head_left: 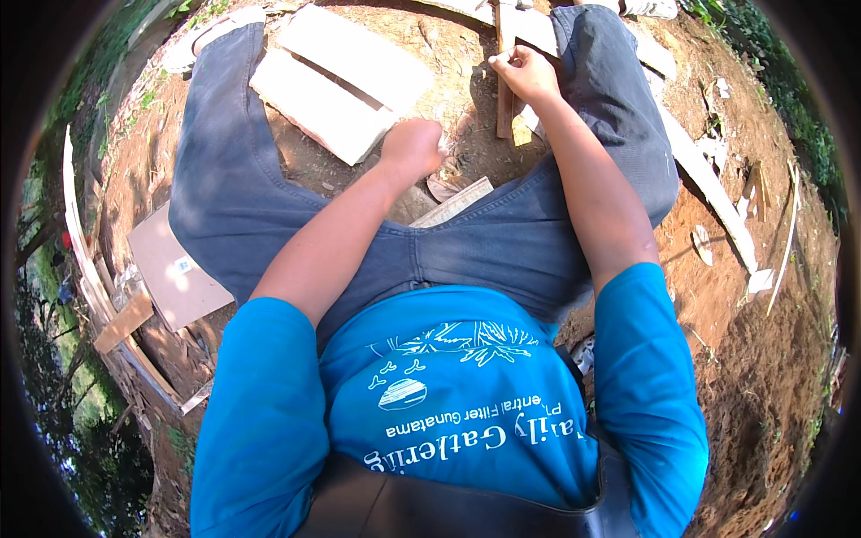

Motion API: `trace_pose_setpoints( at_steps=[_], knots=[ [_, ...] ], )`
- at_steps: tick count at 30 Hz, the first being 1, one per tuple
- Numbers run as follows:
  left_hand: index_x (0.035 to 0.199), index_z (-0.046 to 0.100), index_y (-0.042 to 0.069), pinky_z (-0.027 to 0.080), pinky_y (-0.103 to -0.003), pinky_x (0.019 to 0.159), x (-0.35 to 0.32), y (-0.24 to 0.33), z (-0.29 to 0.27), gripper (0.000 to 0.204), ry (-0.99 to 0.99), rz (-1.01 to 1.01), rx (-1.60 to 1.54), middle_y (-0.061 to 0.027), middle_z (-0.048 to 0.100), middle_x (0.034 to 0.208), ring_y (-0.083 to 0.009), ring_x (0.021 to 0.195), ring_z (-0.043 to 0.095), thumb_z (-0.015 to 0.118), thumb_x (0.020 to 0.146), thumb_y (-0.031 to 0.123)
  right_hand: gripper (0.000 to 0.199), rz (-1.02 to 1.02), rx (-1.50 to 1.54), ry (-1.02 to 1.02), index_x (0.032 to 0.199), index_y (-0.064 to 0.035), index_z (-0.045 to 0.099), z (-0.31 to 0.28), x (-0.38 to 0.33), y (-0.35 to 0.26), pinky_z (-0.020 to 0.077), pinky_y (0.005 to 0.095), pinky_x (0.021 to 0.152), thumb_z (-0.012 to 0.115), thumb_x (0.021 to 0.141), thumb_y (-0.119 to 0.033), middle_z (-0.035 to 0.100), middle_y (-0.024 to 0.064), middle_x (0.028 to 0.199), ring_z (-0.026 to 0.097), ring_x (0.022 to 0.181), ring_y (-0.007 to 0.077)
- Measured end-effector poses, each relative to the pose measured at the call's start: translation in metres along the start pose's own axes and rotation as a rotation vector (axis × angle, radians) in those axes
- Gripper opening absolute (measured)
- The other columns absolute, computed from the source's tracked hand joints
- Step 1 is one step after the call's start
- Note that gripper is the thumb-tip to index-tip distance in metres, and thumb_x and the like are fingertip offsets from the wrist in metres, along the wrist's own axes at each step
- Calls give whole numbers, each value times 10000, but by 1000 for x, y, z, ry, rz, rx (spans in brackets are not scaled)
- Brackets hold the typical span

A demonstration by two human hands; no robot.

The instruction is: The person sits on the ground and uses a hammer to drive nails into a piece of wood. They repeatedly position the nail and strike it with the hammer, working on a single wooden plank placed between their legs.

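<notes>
My left hand (414,149) is closed in a fist beside the near corner of a pale, thick board (314,108). What it holds, if anything, is hidden apart from a small whitish bit at its right side. A second pale board (359,52) lies alongside the first, with a dark gap between them. Farther right, my right hand (529,73) has thumb and fingertips pinched together over a narrow brown wooden strip (505,112). Whatever is in that pinch is too small to name. Between my thighs rests a short pale wooden piece (453,203).
I sit on bare earth with my legs spread around the work. Long pale wood strips (708,179) run along the ground past my right leg. Beside my left leg lie a flat beige panel (179,269) and a brown wood offcut (124,323). Scraps and chips are scattered about.
</notes>
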State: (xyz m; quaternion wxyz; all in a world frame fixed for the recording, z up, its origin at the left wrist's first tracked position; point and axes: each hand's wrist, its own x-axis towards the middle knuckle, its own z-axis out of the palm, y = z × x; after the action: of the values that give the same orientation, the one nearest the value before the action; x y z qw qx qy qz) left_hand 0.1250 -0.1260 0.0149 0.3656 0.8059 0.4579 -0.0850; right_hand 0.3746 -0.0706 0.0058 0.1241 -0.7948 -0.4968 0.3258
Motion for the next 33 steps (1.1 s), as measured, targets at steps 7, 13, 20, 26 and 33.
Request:
trace_pose_setpoints(
  at_steps=[7, 13, 20, 26, 33],
  knots=[
    [869, 690, 24, 535, -474, 792, 3, 7, 1, 266, -32, -43, 5, -182, 694, 882, -374, 882, 679, 737, 798, 276, 427, -14, -5, 41, 1049, -74, 716, 2, -3, -2, 548, 380, 866, 709, 847, -451, 751, 115, 974, 723, 936, 259],
    [843, 687, 37, 543, -466, 772, -2, 9, -1, 223, 46, 141, 103, -154, 685, 890, -358, 857, 684, 715, 763, 243, 393, -29, 18, 54, 1006, -71, 709, 2, -6, -1, 546, 382, 854, 735, 835, -424, 748, 117, 956, 722, 924, 255],
    [876, 632, 37, 556, -456, 750, -6, 9, -2, 215, 124, 222, 36, -156, 693, 900, -349, 847, 690, 698, 784, 220, 336, -40, -4, 46, 930, -98, 707, 1, -7, -2, 536, 390, 856, 754, 827, -414, 738, 104, 943, 711, 934, 252],
    [1013, 678, 2, 556, -319, 714, 14, -10, -48, 200, 129, -160, -810, -88, 727, 894, -165, 813, 698, 676, 884, 155, 342, -30, 7, 21, 971, -118, 704, -1, -10, -4, 533, 391, 866, 751, 829, -425, 737, 106, 965, 710, 943, 251],
    [1124, 682, -24, 541, -267, 716, 24, -60, -48, 245, 311, -5, -959, -79, 713, 936, -120, 807, 667, 684, 909, 95, 325, -12, 24, 17, 986, -137, 697, 1, -11, -5, 539, 379, 855, 768, 823, -410, 740, 92, 964, 714, 943, 236]
  ],
)
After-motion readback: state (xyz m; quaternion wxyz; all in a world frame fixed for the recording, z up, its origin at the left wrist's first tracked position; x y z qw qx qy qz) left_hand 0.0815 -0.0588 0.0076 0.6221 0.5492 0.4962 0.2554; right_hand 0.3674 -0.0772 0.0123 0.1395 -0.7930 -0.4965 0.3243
